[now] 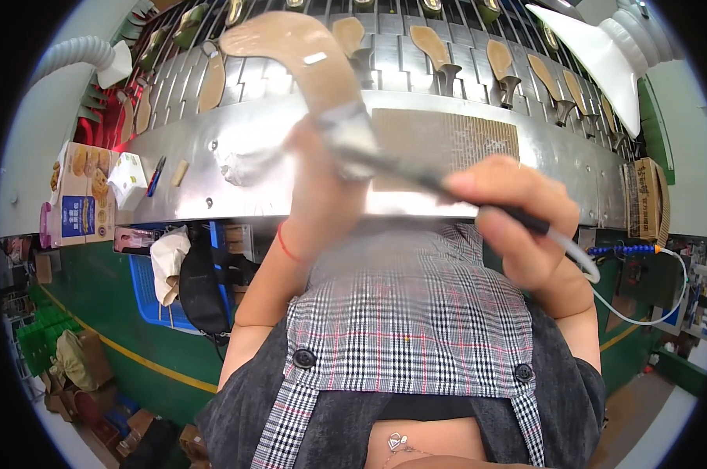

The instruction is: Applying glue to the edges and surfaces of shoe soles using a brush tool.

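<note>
My left hand (326, 187), smeared by motion, is closed round the lower end of a tan shoe sole (322, 66) with a small white label on it. The sole stands raised over the metal bench, its broad end pointing away to the left. My right hand (529, 215) grips a black pen-shaped tool (416, 176) fed by a thin white hose (580, 258). The tool's blurred tip points left, across the sole's lower end beside my left fingers. Whether it touches the sole I cannot tell. A crumpled whitish wad (244, 166) lies left of my left hand.
Corrugated cardboard (479, 141) lies on the metal bench (174, 148). Behind it, a slatted conveyor (267, 82) carries several heeled soles (432, 48). White extraction hoods (604, 59) hang at both sides. Pens (156, 176) and a printed box (87, 187) sit left; a blue basket (146, 293) stands below.
</note>
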Demonstrator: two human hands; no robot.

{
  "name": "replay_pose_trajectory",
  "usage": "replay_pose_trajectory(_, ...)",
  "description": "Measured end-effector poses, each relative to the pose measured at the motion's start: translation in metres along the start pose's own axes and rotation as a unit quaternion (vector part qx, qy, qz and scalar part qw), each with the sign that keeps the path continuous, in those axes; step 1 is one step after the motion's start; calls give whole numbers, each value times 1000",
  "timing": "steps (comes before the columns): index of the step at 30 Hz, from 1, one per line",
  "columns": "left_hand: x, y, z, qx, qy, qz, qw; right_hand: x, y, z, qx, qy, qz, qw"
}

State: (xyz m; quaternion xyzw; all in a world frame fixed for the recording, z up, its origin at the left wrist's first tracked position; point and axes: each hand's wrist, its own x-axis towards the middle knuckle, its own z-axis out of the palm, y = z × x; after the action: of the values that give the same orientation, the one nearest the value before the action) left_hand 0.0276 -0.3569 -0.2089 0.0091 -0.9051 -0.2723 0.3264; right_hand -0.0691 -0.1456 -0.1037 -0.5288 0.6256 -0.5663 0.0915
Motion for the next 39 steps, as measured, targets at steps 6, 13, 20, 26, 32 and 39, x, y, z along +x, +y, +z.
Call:
replay_pose_trajectory(6, 8, 6, -13, -146, 27, -34, 988, 7, -3, -2, -16, -95, -81, 992)
replay_pose_trajectory(13, 11, 19, -20, -167, 47, -78, 982, 15, -13, -22, -36, -168, -96, 980)
replay_pose_trajectory(20, 15, 26, -35, -265, -81, -149, 949, 19, -23, -35, -78, -183, -83, 976)
replay_pose_trajectory(26, -14, -2, -31, -259, -52, -152, 952, 14, -20, -33, -170, -135, -122, 969)
replay_pose_trajectory(32, -18, -5, -31, -288, 20, -105, 952, 15, -18, -36, -199, -145, -120, 962)
replay_pose_trajectory(39, 7, 15, -39, -410, -45, -192, 890, 7, -8, -43, -176, -96, -89, 976)
